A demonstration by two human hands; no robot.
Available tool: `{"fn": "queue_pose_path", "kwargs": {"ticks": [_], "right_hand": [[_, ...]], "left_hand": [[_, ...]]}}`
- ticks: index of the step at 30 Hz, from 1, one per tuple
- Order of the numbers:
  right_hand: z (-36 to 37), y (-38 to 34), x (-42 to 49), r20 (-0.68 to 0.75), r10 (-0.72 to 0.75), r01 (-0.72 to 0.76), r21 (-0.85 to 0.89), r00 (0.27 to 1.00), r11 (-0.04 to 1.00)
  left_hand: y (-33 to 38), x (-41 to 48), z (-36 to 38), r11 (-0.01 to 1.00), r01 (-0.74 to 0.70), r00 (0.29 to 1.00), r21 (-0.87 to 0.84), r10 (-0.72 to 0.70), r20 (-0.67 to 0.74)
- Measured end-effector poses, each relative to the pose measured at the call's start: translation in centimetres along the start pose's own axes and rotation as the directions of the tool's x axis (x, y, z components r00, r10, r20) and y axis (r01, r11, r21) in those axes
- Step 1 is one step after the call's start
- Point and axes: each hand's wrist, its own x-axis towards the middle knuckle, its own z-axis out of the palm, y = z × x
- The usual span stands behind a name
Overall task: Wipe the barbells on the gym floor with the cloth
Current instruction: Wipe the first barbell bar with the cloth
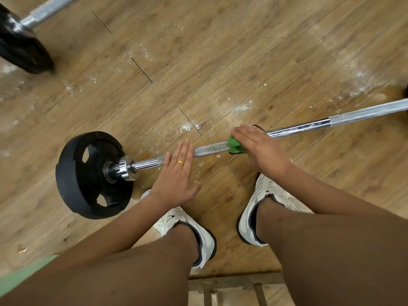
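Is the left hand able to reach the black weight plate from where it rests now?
Probably yes. The left hand lies flat on the bar, and the stretch of bar between it and the weight plate looks free.

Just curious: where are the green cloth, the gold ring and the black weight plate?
green cloth (235,147), head view, bunched fold
gold ring (181,162), head view, band
black weight plate (72,173), head view, flat face

Bright, even indoor light with soft shadows on the floor. Glare streaks the chrome bar. Edges bend; upper-left corner blurs.
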Motion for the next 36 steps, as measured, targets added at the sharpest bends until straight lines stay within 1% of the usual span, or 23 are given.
{"fn": "queue_pose_path", "kwargs": {"ticks": [2,3,5,7,9,10,13,15,17,19,21,23,25,27,28,30,32,34,36], "right_hand": [[0.3,-0.1,0.4,-0.032,0.065,-0.065,-0.008,0.997,0.998],[0.6,-0.4,0.8,-0.039,0.059,-0.060,-0.008,0.997,0.998],[1.1,-1.3,1.9,-0.017,-0.013,0.013,0.006,1.000,1.000],[1.2,-1.6,3.0,0.012,-0.085,0.085,0.010,0.996,0.996],[0.8,-0.8,3.4,0.007,-0.098,0.098,0.008,0.995,0.995],[0.5,-0.2,3.3,-0.008,-0.077,0.078,0.003,0.997,0.997],[-0.2,1.5,2.9,-0.078,0.062,-0.063,-0.014,0.995,0.998],[0.0,1.3,3.1,-0.105,0.098,-0.101,-0.023,0.990,0.995],[0.5,0.3,3.9,-0.090,0.050,-0.050,-0.002,0.995,0.999],[1.1,-0.3,4.9,-0.036,-0.027,0.028,0.030,0.999,0.999],[0.9,0.3,5.6,0.016,-0.064,0.063,0.043,0.998,0.997],[0.0,2.2,5.5,0.013,-0.005,0.005,0.044,1.000,0.999],[-0.8,3.9,4.9,-0.051,0.082,-0.081,0.017,0.995,0.997],[-0.9,4.0,4.8,-0.096,0.113,-0.115,-0.018,0.989,0.993],[-0.5,3.6,5.0,-0.107,0.109,-0.112,-0.025,0.988,0.993],[0.5,2.4,5.6,-0.099,0.075,-0.076,-0.013,0.992,0.997],[1.2,1.8,5.9,-0.070,0.027,-0.027,0.007,0.997,1.000],[1.1,2.4,5.8,-0.071,-0.012,0.012,0.005,0.997,1.000],[0.7,3.7,5.6,-0.088,-0.001,0.001,-0.003,0.996,1.000]], "left_hand": [[-0.1,0.6,0.0,1.000,0.014,1.000,0.024,-0.014,-0.014],[-0.1,0.8,-0.1,0.999,0.018,0.999,0.034,-0.017,-0.028],[-0.4,1.3,-0.3,0.998,0.017,0.999,0.057,-0.014,-0.052],[-0.8,1.8,-0.6,0.998,0.016,0.999,0.068,-0.013,-0.042],[-1.2,2.2,-1.0,0.998,0.010,0.999,0.059,-0.008,-0.033],[-1.3,2.4,-1.2,0.999,0.007,0.999,0.054,-0.005,-0.036],[-1.6,3.0,-1.5,0.998,0.005,0.999,0.056,-0.003,-0.045],[-1.7,3.4,-1.6,0.998,0.012,0.998,0.065,-0.008,-0.059],[-1.7,3.8,-1.7,0.997,0.019,0.998,0.074,-0.014,-0.061],[-2.0,4.1,-2.1,0.997,0.027,0.999,0.075,-0.024,-0.040],[-2.3,4.4,-2.7,0.997,0.016,1.000,0.072,-0.015,-0.017],[-2.5,4.7,-3.2,0.998,-0.004,1.000,0.065,0.005,-0.006],[-2.8,4.9,-3.7,0.997,0.000,1.000,0.075,0.000,0.005],[-2.4,5.1,-3.9,0.990,0.033,0.999,0.139,-0.034,0.005],[-1.7,5.4,-3.9,0.982,0.039,0.999,0.184,-0.037,-0.013],[0.3,6.0,-3.7,0.974,-0.007,0.998,0.224,0.020,-0.055],[1.8,6.5,-3.2,0.978,-0.059,0.997,0.198,0.069,-0.040],[1.8,6.8,-2.9,0.981,-0.076,0.997,0.181,0.079,-0.011],[1.3,6.8,-2.8,0.981,-0.081,0.997,0.177,0.083,-0.003]]}}
